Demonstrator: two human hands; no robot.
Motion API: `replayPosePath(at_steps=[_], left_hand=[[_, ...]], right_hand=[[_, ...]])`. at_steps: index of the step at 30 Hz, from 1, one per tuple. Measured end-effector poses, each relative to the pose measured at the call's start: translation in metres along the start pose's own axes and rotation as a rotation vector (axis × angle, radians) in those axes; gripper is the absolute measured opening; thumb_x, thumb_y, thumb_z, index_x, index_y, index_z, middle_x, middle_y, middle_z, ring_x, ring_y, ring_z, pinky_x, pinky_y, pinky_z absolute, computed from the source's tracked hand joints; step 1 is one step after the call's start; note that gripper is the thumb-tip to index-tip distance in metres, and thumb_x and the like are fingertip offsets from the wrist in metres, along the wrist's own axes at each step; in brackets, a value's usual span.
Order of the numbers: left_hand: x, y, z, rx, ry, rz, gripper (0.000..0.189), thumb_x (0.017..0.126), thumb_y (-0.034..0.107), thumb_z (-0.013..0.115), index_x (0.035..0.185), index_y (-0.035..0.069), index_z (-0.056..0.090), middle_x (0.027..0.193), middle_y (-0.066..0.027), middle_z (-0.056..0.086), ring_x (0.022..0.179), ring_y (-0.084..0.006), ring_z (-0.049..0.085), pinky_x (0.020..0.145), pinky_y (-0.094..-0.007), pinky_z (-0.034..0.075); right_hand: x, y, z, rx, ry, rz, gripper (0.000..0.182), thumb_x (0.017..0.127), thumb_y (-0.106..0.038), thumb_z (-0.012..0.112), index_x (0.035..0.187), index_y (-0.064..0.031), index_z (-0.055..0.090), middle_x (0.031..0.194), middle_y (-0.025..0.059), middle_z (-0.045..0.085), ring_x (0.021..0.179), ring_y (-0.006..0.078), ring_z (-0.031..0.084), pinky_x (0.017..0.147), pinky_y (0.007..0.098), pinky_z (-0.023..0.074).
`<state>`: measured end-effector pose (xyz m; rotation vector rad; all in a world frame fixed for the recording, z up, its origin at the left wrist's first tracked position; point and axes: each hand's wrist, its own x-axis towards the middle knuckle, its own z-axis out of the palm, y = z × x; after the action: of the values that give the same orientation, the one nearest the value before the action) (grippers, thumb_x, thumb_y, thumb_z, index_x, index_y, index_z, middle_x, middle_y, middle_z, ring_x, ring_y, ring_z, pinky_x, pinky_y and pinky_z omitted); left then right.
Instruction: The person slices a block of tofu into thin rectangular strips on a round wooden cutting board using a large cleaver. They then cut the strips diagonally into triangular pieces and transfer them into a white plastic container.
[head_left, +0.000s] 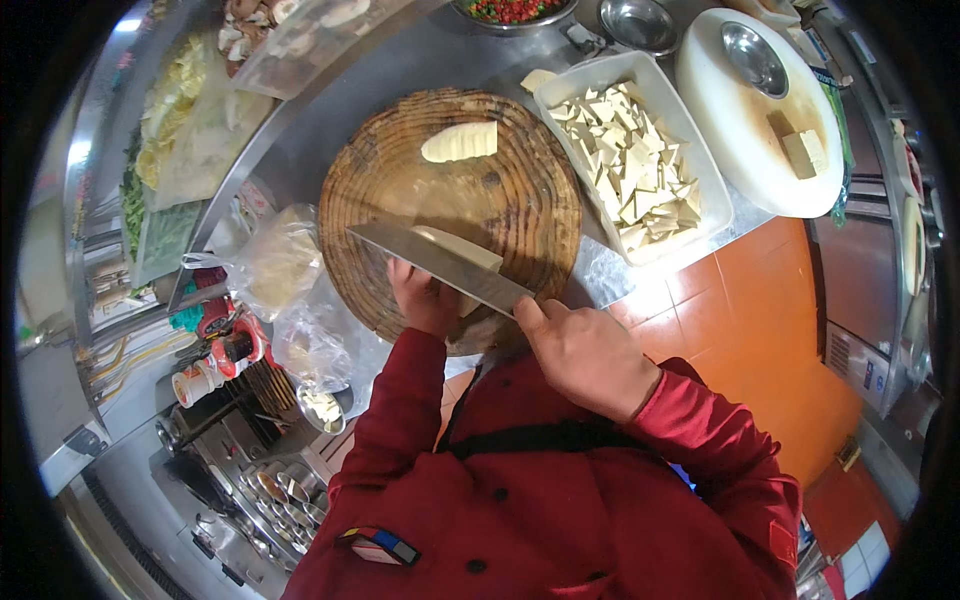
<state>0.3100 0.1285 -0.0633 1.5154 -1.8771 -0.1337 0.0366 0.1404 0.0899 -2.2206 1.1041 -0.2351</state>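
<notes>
A round wooden chopping block lies before me. My right hand grips a broad kitchen knife, its blade slanting across the block to the upper left. Beneath and behind the blade is a pale, elongated food piece, partly hidden. My left hand is beside the near side of the blade, fingers bent, against the pale food; the blade hides part of their contact. Farther up the block lies another pale piece with a scalloped edge. Right of the block, a plastic tub holds many thin pale slices.
Plastic bags touch the block's left side. A white cutting board at upper right bears a metal bowl and a pale block. A bowl of chopped red and green peppers stands at the top.
</notes>
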Motion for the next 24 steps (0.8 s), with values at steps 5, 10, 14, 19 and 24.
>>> replayPosePath(at_steps=[5, 10, 14, 19, 24], left_hand=[[-0.002, 0.003, 0.002, -0.029, 0.022, -0.065, 0.027, 0.077, 0.010, 0.073, 0.104, 0.008, 0.074, 0.117, -0.0163, 0.068, 0.114, -0.0457, 0.061, 0.099, -0.0543, 0.046], [-0.001, 0.004, 0.004, -0.056, 0.037, -0.155, 0.029, 0.078, 0.012, 0.074, 0.107, 0.007, 0.074, 0.119, -0.0170, 0.068, 0.115, -0.0458, 0.060, 0.099, -0.0538, 0.046], [0.004, 0.005, -0.005, -0.007, -0.039, -0.087, 0.029, 0.079, 0.013, 0.074, 0.107, 0.006, 0.074, 0.120, -0.0172, 0.068, 0.117, -0.0459, 0.059, 0.100, -0.0537, 0.046], [-0.001, -0.001, -0.001, -0.012, -0.016, -0.106, 0.029, 0.077, 0.013, 0.075, 0.105, 0.006, 0.075, 0.119, -0.0171, 0.068, 0.117, -0.0463, 0.059, 0.100, -0.0545, 0.046], [0.002, 0.002, -0.002, -0.050, -0.035, -0.149, 0.029, 0.076, 0.012, 0.075, 0.104, 0.006, 0.074, 0.119, -0.0173, 0.068, 0.117, -0.0467, 0.059, 0.099, -0.0544, 0.046]], right_hand=[[0.005, -0.001, -0.001, -0.034, 0.004, -0.036, 0.025, 0.091, -0.008, 0.058, 0.113, 0.0028, 0.054, 0.079, 0.0182, 0.064, 0.064, 0.0339, 0.070, 0.053, 0.0421, 0.0565], [0.011, -0.001, -0.006, -0.002, -0.035, -0.012, 0.022, 0.091, -0.007, 0.058, 0.112, 0.0017, 0.053, 0.078, 0.0184, 0.064, 0.063, 0.0344, 0.070, 0.052, 0.0430, 0.0560], [0.012, -0.001, -0.010, 0.058, -0.061, 0.024, 0.029, 0.090, -0.004, 0.057, 0.118, 0.0046, 0.055, 0.077, 0.0172, 0.063, 0.063, 0.0352, 0.067, 0.056, 0.0454, 0.0527], [0.016, 0.005, -0.011, 0.081, -0.064, 0.013, 0.028, 0.090, -0.004, 0.057, 0.117, 0.0047, 0.055, 0.077, 0.0177, 0.063, 0.064, 0.0355, 0.067, 0.057, 0.0454, 0.0532], [0.023, 0.006, -0.014, 0.053, -0.113, 0.017, 0.018, 0.092, -0.008, 0.058, 0.107, -0.0007, 0.052, 0.079, 0.0173, 0.065, 0.064, 0.0335, 0.071, 0.054, 0.0423, 0.0574]])
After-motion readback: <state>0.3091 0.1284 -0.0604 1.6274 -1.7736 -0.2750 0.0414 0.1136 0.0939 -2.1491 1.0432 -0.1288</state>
